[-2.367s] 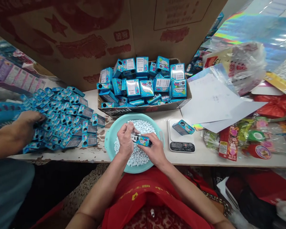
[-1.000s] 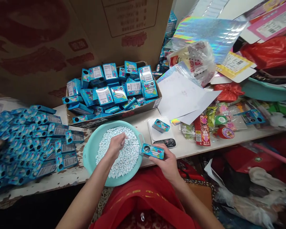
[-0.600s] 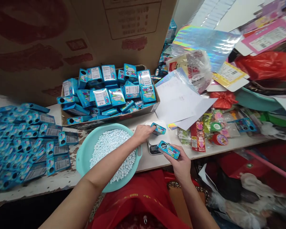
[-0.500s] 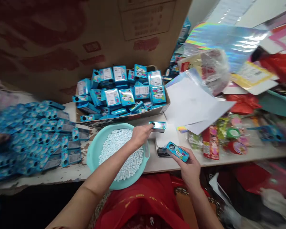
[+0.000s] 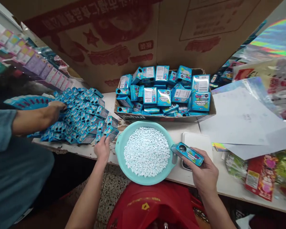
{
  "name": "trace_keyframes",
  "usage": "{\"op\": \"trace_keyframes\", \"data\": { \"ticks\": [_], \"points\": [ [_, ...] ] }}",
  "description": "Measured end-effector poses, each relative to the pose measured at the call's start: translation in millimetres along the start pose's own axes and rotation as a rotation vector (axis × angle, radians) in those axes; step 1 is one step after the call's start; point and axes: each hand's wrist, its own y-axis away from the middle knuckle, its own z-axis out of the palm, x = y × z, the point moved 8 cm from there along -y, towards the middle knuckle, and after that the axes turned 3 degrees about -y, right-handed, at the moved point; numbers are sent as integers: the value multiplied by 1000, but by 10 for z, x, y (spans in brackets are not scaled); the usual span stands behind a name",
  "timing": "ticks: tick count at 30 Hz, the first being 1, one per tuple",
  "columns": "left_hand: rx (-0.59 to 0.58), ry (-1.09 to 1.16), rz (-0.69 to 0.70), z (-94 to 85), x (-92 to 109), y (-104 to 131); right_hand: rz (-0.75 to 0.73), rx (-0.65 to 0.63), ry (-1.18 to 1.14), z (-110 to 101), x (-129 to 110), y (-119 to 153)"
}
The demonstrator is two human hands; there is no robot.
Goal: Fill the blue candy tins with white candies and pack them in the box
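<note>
Blue printed card makes up the narrow box (image 5: 190, 155) in the right hand (image 5: 207, 175), whose grip is closed around its right part, in front of the scale (image 5: 197, 138). Its long axis runs from far left to near right, with the end bearing the round dark opening pointing left, toward the rim of the bowl (image 5: 146, 181); whether they touch cannot be told. The left hand (image 5: 102, 149) is at a second box (image 5: 111, 132) on the near right edge of the pile (image 5: 78, 114), fingertips at its near end; I cannot tell whether that grip holds it or only touches. That box's narrow face slants from near left to far right. Counted out: one turquoise bowl, of pale pellets (image 5: 146, 152) too many to count; one white scale; one open carton (image 5: 171, 119) with over a dozen blue boxes, lying at mixed angles, on the far side of the table (image 5: 178, 128); at least two white sheets (image 5: 243, 119) at right; and one co-worker's hand (image 5: 50, 115) over the pile at left.
</note>
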Motion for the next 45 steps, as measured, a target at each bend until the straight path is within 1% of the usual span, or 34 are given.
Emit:
{"op": "trace_keyframes", "data": {
  "ticks": [2, 3, 4, 6, 8, 9, 10, 12, 13, 14, 15, 16, 17, 18, 19, 20, 23, 24, 25, 26, 27, 28, 29, 31, 33, 36, 38, 42, 45],
  "points": [
    [-65, -30, -54, 277, -92, -58, -14, -57, -14, 168, -54, 19],
    [-91, -47, -70, 372, -112, -82, -16, -86, -22, 251, -76, 36],
    [-103, -66, -77, 425, -112, -97, -14, -115, -29, 332, -93, 55],
    [-90, -90, -58, 434, -38, -78, -10, -164, -41, 482, -118, 102],
    [-96, -83, 9, 427, 155, 47, -10, -193, -48, 606, -126, 148],
    [-147, -65, 78, 472, 308, 161, -9, -201, -51, 658, -121, 169],
    [-237, -47, 173, 562, 494, 314, -7, -207, -52, 706, -112, 186],
    [-498, -21, 434, 831, 915, 747, 1, -216, -44, 787, -82, 213],
    [-617, -36, 550, 965, 1083, 983, 7, -222, -35, 822, -64, 223],
    [-683, -68, 614, 1070, 1192, 1167, 13, -227, -26, 849, -45, 229],
    [-743, -99, 648, 1168, 1258, 1313, 17, -230, -20, 869, -27, 233],
    [-788, -117, 647, 1247, 1283, 1404, 22, -232, -18, 882, -10, 236],
    [-817, -109, 615, 1299, 1281, 1441, 27, -232, -18, 889, 7, 237],
    [-836, -64, 555, 1323, 1262, 1431, 31, -231, -19, 889, 24, 237],
    [-843, 25, 466, 1318, 1231, 1381, 34, -227, -17, 884, 39, 237],
    [-837, 161, 348, 1283, 1195, 1301, 32, -221, -10, 876, 50, 236],
    [-840, 736, -121, 1107, 1101, 1085, 8, -210, 29, 866, 60, 244],
    [-864, 933, -259, 1037, 1125, 1060, -4, -215, 42, 879, 55, 251],
    [-889, 1106, -363, 956, 1182, 1048, -18, -227, 54, 903, 47, 262],
    [-910, 1247, -428, 864, 1262, 1041, -30, -246, 65, 939, 38, 276],
    [-925, 1352, -455, 770, 1351, 1034, -43, -271, 76, 986, 29, 293],
    [-931, 1425, -451, 683, 1438, 1028, -56, -299, 86, 1038, 19, 312],
    [-928, 1467, -434, 615, 1511, 1024, -65, -326, 93, 1090, 10, 332],
    [-886, 1484, -404, 545, 1592, 1016, -78, -365, 98, 1180, -2, 365],
    [-808, 1472, -397, 541, 1603, 1002, -84, -380, 97, 1232, -9, 383],
    [-704, 1482, -409, 568, 1582, 986, -85, -384, 104, 1252, -7, 383],
    [-667, 1495, -401, 571, 1588, 985, -88, -388, 109, 1250, -7, 376],
    [-578, 1495, -329, 509, 1619, 979, -97, -391, 104, 1247, -28, 362],
    [-555, 1481, -351, 505, 1633, 998, -100, -388, 100, 1252, -47, 351]
  ]
}}
